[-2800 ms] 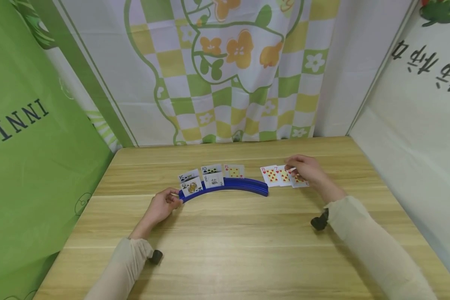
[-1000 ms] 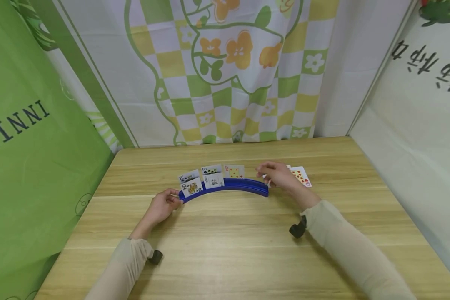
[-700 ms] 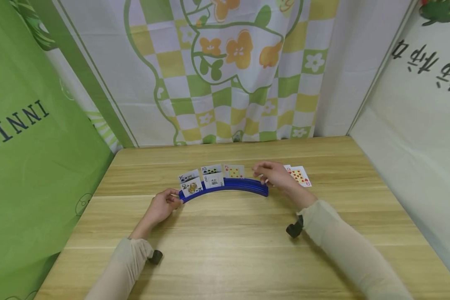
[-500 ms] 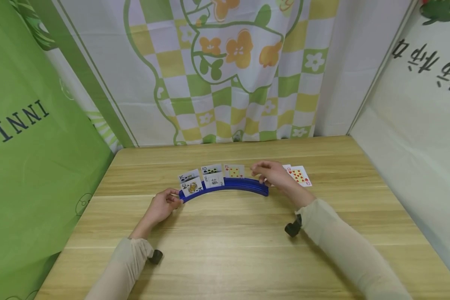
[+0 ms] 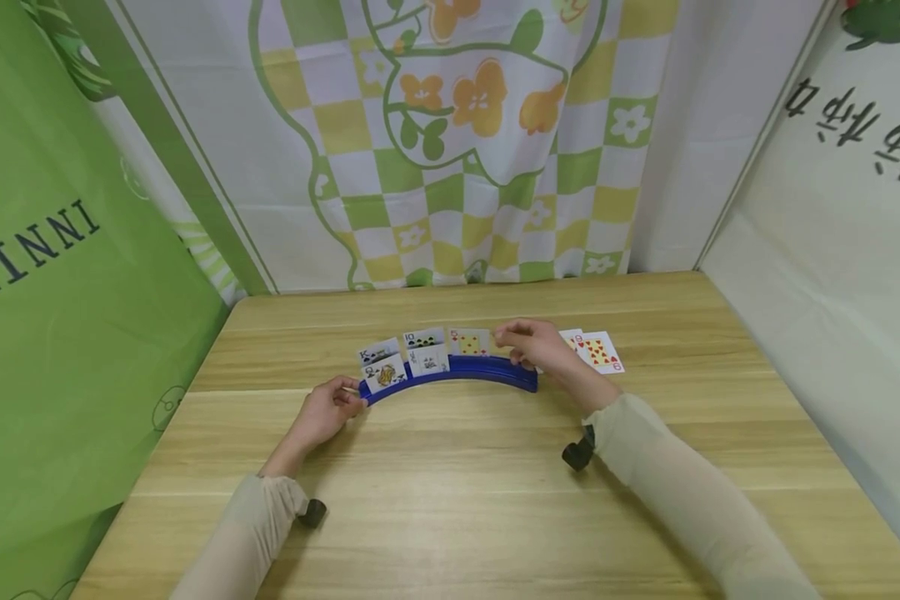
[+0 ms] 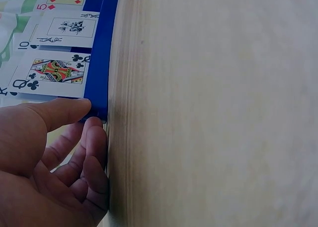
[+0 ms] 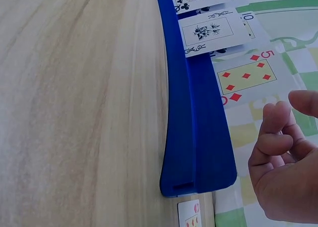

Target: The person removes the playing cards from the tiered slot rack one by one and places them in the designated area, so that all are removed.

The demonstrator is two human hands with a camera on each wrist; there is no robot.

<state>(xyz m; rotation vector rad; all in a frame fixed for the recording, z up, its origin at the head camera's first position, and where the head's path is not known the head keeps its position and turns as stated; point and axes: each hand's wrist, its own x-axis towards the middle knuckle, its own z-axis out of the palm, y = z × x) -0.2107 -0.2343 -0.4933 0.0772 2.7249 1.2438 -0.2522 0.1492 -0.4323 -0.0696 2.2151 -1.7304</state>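
A curved blue card holder (image 5: pixel 495 368) stands on the table with playing cards upright in it. Its front row has the queen of clubs (image 6: pixel 57 73) and a joker (image 7: pixel 213 32); behind them are a king (image 5: pixel 377 351), a black ten (image 5: pixel 423 339) and the five of diamonds (image 7: pixel 248 77). My left hand (image 5: pixel 328 412) pinches the holder's left end between thumb and fingers. Over the holder's right part hovers my right hand (image 5: pixel 538 346), beside the five of diamonds. Its fingers are loosely curled, the thumb stands apart from them, and no card shows between.
Loose heart cards lie right of the holder, the nine (image 5: pixel 602 352) uppermost and others partly behind the right hand. The wooden table (image 5: pixel 450 492) ends at a patterned curtain (image 5: pixel 480 208) behind. A green panel (image 5: pixel 82 317) borders it on the left, a white one (image 5: pixel 817 275) on the right.
My right hand has moved left from the loose heart cards to beside the five of diamonds, slowing over the last second. The left hand and the holder have stayed in place.
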